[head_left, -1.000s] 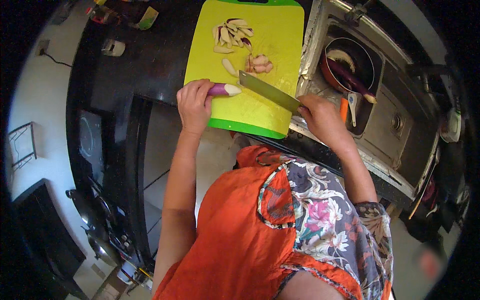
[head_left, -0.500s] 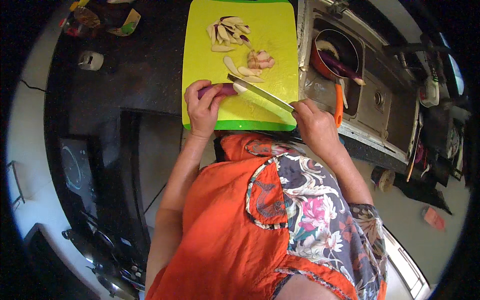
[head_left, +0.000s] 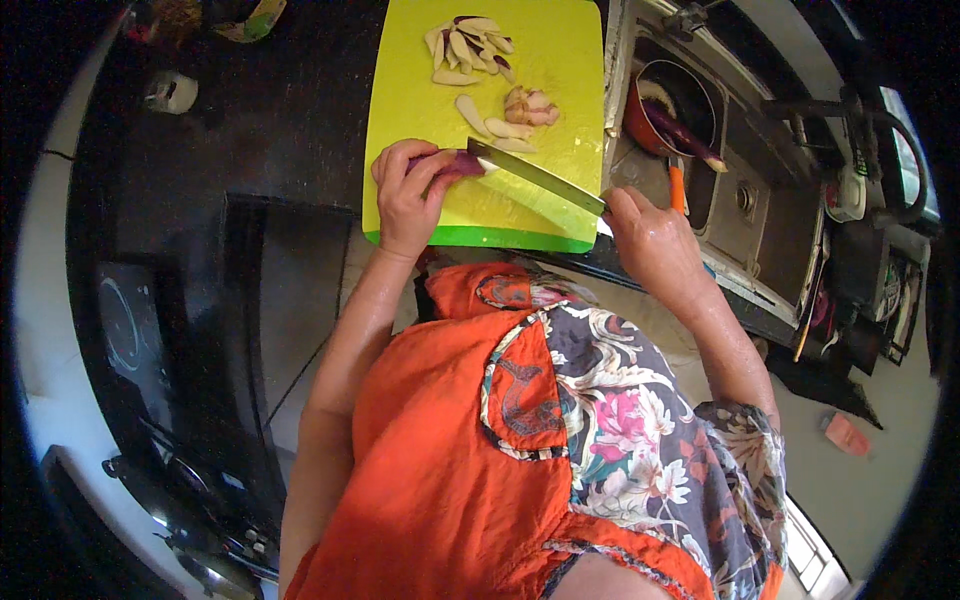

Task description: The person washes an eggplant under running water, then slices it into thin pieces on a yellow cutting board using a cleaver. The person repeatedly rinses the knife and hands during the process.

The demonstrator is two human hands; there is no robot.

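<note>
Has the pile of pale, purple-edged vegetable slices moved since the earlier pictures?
No: judged against the yellow, rectangular chopping board, the pile of pale slices shows no visible shift in any direction.

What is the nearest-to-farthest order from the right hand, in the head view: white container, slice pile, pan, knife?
1. Knife: held in the right hand.
2. Pan: ahead of the hand.
3. Slice pile: ahead and left, on the board.
4. White container: far left, on the counter.

Dark counter (head_left: 285,110); apparently pale wall (head_left: 45,290).
</note>
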